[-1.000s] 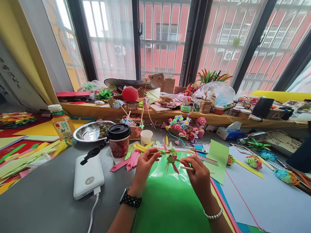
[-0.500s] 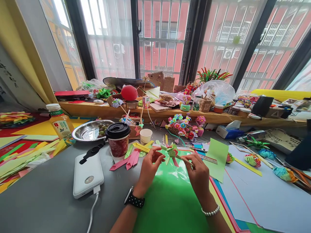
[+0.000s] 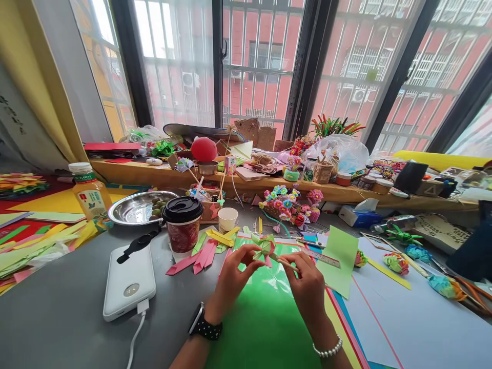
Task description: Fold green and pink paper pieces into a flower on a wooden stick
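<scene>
Left edge: a white sheet carries dark brushed characters, illegible at this angle. Further in, a drink bottle has Chinese characters on its green neck band and a red block on its label; both are too small for me to read with certainty. The lidded cup, left of centre, shows a dark red patterned sleeve with no legible brand.

Centre: my left hand is half curled, thumb and forefinger bent to the near left side of the paper flower; whether they pinch it I cannot tell. The flower lies between my hands, above the green sheet. Over the past second its long pink and green points have swung from a wide fan to a compact, mostly green face, and my left fingers have come in from a tip towards its body. I judge this to be turning and adjusting, the flower not yet set down. My right hand is closed in a pinch on a thin wooden stick.

Right: a ruler bears fine, unreadable marks; a dark box shows a triangle; a beige card bears black characters, blurred.
</scene>
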A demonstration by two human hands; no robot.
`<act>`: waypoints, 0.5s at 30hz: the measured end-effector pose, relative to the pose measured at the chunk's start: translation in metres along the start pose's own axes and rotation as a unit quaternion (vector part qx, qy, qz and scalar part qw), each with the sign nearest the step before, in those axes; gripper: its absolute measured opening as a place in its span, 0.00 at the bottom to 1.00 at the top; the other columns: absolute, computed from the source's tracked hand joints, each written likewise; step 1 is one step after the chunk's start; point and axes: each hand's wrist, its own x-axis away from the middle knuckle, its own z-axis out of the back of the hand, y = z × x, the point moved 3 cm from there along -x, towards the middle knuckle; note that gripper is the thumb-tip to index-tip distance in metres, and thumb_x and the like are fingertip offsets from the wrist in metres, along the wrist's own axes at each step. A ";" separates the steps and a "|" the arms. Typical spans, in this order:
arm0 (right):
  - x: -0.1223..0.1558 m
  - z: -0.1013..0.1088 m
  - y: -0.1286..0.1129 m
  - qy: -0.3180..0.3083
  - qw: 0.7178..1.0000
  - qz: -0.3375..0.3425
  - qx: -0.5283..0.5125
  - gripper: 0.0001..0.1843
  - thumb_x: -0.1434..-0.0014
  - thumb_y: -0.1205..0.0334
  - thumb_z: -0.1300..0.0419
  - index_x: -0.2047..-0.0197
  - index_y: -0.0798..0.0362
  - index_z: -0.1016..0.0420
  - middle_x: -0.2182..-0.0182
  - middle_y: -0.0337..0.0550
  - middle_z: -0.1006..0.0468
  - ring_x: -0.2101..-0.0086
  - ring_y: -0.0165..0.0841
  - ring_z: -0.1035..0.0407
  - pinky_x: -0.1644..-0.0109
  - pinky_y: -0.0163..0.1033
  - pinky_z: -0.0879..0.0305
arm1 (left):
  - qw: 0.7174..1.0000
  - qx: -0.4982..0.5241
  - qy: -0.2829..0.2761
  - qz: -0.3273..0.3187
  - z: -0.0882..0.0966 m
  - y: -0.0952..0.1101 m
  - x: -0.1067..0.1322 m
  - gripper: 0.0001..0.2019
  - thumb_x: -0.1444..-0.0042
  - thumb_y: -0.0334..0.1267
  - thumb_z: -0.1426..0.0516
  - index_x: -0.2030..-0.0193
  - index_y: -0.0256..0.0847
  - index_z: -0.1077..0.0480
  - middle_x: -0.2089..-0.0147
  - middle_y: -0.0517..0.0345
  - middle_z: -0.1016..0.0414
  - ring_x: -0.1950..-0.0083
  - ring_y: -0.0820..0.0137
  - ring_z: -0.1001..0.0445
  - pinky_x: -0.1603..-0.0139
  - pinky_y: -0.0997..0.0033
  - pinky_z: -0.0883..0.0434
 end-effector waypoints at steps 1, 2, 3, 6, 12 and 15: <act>-0.001 0.000 -0.001 -0.002 1.000 0.001 -0.006 0.11 0.42 0.61 0.48 0.72 0.54 0.28 0.76 0.40 0.27 0.74 0.30 0.31 0.72 0.32 0.37 | 1.000 0.008 -0.001 0.000 0.000 0.001 0.000 0.10 0.52 0.42 0.43 0.65 0.40 0.31 0.74 0.62 0.31 0.74 0.74 0.31 0.71 0.75 0.32; -0.001 0.001 -0.002 -0.008 1.000 0.002 -0.013 0.11 0.42 0.61 0.48 0.72 0.54 0.28 0.76 0.40 0.27 0.75 0.29 0.31 0.72 0.32 0.37 | 1.000 0.018 0.002 0.007 0.001 0.001 0.000 0.09 0.51 0.42 0.44 0.65 0.40 0.31 0.74 0.62 0.31 0.75 0.75 0.31 0.71 0.76 0.32; -0.002 0.001 -0.003 -0.019 1.000 0.003 -0.024 0.11 0.42 0.60 0.48 0.72 0.53 0.28 0.77 0.40 0.27 0.75 0.29 0.32 0.73 0.32 0.37 | 0.999 0.031 0.005 0.018 0.001 0.001 0.000 0.09 0.51 0.43 0.44 0.67 0.40 0.31 0.76 0.62 0.31 0.76 0.75 0.32 0.73 0.76 0.33; -0.002 0.000 -0.005 -0.072 0.994 0.003 -0.077 0.10 0.44 0.59 0.46 0.71 0.53 0.27 0.75 0.40 0.27 0.74 0.30 0.31 0.72 0.32 0.35 | 0.995 0.059 0.028 0.071 0.004 -0.003 -0.001 0.12 0.52 0.46 0.45 0.72 0.38 0.31 0.83 0.66 0.37 0.81 0.77 0.36 0.78 0.78 0.37; 0.000 -0.001 -0.007 -0.158 0.974 0.027 -0.162 0.14 0.47 0.59 0.41 0.56 0.51 0.29 0.67 0.43 0.28 0.70 0.30 0.31 0.72 0.32 0.32 | 0.981 0.119 0.002 0.153 0.006 -0.010 -0.003 0.17 0.53 0.51 0.46 0.78 0.37 0.34 0.87 0.67 0.42 0.84 0.78 0.42 0.82 0.79 0.43; -0.001 0.000 -0.011 -0.164 0.969 0.053 -0.177 0.09 0.44 0.64 0.44 0.59 0.50 0.27 0.68 0.42 0.28 0.69 0.30 0.31 0.68 0.34 0.32 | 0.974 0.137 -0.030 0.178 0.002 -0.011 -0.003 0.19 0.54 0.53 0.46 0.80 0.37 0.35 0.88 0.67 0.43 0.85 0.79 0.44 0.83 0.79 0.45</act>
